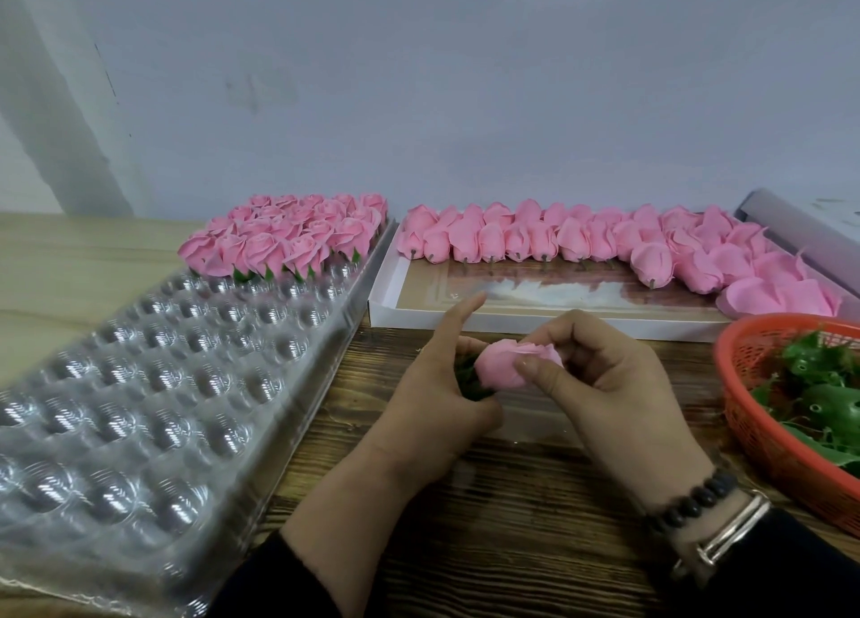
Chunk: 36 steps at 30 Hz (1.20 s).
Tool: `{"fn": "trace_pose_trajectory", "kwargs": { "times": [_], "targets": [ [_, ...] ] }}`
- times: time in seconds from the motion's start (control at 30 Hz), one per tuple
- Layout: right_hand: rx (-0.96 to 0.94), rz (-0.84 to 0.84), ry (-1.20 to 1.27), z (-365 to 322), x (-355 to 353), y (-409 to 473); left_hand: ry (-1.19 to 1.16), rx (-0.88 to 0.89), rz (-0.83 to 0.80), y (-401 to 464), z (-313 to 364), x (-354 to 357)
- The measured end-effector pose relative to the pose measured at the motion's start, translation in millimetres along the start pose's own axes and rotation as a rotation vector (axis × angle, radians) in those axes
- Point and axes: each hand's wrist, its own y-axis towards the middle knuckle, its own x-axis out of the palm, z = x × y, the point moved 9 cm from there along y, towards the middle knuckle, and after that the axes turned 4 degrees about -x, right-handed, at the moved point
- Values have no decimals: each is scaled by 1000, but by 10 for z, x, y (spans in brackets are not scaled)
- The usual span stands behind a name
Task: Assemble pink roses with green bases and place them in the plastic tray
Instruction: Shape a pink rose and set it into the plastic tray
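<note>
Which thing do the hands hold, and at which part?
One pink rose: left hand grips its green base, right hand pinches the petals.

The scene is lit softly and evenly, moderately bright, with no hard shadows cast. A broad grey shadow band is seen on the wall [60, 119] at the upper left. Glare is scattered across the domes of the plastic tray [139, 385], which is smeared by blur. Straight edges are bowed toward the frame borders by wide-angle distortion.
</note>
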Motion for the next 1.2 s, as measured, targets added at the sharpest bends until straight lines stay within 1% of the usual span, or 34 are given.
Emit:
{"fn": "trace_pose_trajectory", "kwargs": {
  "times": [0.1, 0.27, 0.43, 0.57, 0.67, 0.8, 0.93, 1.0, 1.2],
  "targets": [
    [10, 35, 18, 27, -37, 14, -36, -30, 34, 31, -52, -35],
    [-6, 33, -3, 34, -47, 10, -60, -32, 81, 41, -93, -80],
    [-94, -18, -156, -33, -12, -2, -115, -80, 64, 37, -144, -25],
    [-221, -45, -309, -142, 34, -29, -63, -70, 83, 43, -158, -47],
    [-259, -66, -376, -172, 75, -39, -38, -73, 88, 39, -164, -46],
    [-262, -10, -362, -182, 18, -26, 9, -51, 83, 21, -133, -5],
    [-258, 64, -362, -166, -54, -18, -104, -55, 76, 23, -89, 5],
    [-268, 69, -364, -178, -45, -23, -156, -55, 67, 22, -72, 11],
    [-271, 72, -375, -179, -47, -24, -214, -50, 77, 10, -50, 5]
  ]
}}
